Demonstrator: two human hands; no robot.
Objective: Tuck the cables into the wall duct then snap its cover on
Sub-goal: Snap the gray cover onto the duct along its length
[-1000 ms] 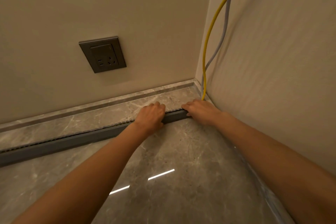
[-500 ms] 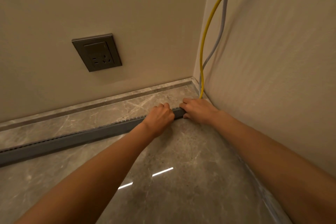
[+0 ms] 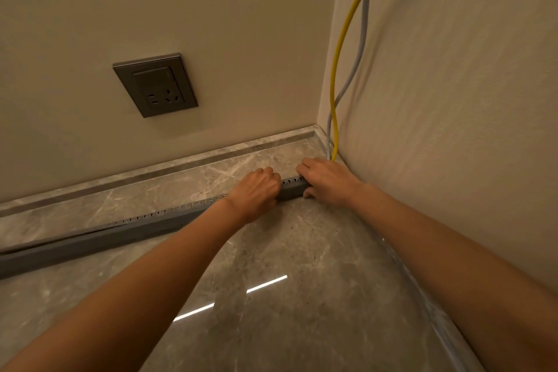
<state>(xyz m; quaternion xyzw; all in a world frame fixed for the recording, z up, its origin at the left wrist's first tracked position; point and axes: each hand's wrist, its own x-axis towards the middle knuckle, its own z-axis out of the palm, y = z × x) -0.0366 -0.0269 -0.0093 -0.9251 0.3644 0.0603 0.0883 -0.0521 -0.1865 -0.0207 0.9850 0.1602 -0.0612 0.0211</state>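
1. The long grey plastic slotted duct (image 3: pixel 145 228) runs across the polished marble surface (image 3: pixel 302 296) from the left edge of the frame towards the corner at centre right.
2. The left hand (image 3: pixel 256 190) is curled over the duct, fingers bent down on its top; the right hand (image 3: pixel 327 180) lies flatter, clasping its end by the corner.
3. The duct looks light and fairly stiff, with thin toothed walls that may flex; gripping near the walls' base seems safest.
4. The yellow round cable (image 3: pixel 341 48) and pale grey cable (image 3: pixel 363 27) hang limp down the textured right wall (image 3: pixel 453 100).
5. A dark metallic socket plate (image 3: pixel 155 84) sits upper left.
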